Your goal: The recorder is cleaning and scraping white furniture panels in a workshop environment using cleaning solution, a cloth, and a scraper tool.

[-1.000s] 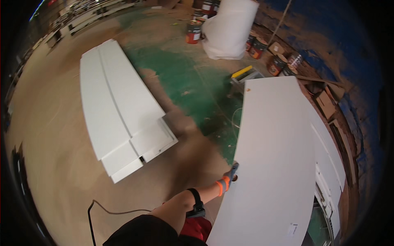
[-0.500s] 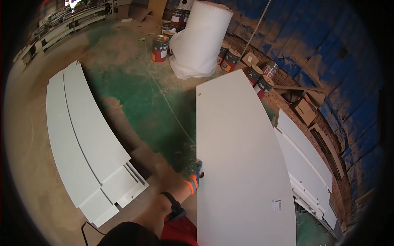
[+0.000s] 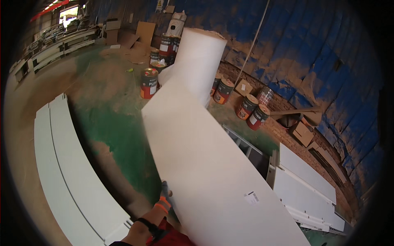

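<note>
A large white panel slants across the middle, with a small printed label on its face. My left hand, in a grey-blue glove with an orange cuff, grips the panel's left edge. Beside the fingers shows a small round hole in the panel. Part of that hand is behind the edge. No part of my right hand shows.
White boards lie stacked on the left, and more white boards on the right. A white roll stands beyond the panel. Paint-type cans stand around it. Cardboard boxes sit along the blue wall.
The panel has turned, its far end swinging left until it overlaps the roll in view. My left hand has shifted left with its edge. The view has tilted up, showing more wall.
</note>
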A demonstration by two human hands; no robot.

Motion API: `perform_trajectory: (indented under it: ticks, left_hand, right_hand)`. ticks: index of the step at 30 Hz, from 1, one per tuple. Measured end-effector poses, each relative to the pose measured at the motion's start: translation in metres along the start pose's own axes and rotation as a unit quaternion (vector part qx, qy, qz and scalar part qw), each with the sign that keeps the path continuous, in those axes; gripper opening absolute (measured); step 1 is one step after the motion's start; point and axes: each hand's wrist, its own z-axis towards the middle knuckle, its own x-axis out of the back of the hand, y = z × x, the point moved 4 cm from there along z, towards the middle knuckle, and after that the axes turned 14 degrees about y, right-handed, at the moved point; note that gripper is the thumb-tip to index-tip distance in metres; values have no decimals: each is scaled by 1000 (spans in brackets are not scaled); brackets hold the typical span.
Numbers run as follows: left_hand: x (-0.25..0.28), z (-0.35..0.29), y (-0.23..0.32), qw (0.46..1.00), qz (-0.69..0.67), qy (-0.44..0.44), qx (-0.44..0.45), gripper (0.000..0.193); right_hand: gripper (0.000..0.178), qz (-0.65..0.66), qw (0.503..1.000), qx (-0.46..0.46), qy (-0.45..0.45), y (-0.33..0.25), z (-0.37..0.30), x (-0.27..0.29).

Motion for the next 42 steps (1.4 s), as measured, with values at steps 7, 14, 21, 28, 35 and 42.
perform_trajectory:
  ticks: [7,14,21,28,35,42]
  left_hand:
    - [31,104,147,976,-128,-151,89,87]
    - [92,101,245,950,-261,-100,-137,84]
    - [244,123,218,872,-182,74,-448,79]
    - [236,99,197,925,-159,106,-328,68]
    - [224,113,221,932,-199,170,-250,69]
    - [226,148,283,926,-250,173,-222,71]
  right_hand:
    - [34,585,694,-420,2,-119,234,81]
    - [66,615,685,-380,91,-239,427,129]
    - [52,723,581,-234,293,-333,580,227]
    - [23,802,436,-57,405,-379,697,347]
    - [20,838,268,37,473,-409,780,563]
    - [37,845,163,162,482,-423,803,776]
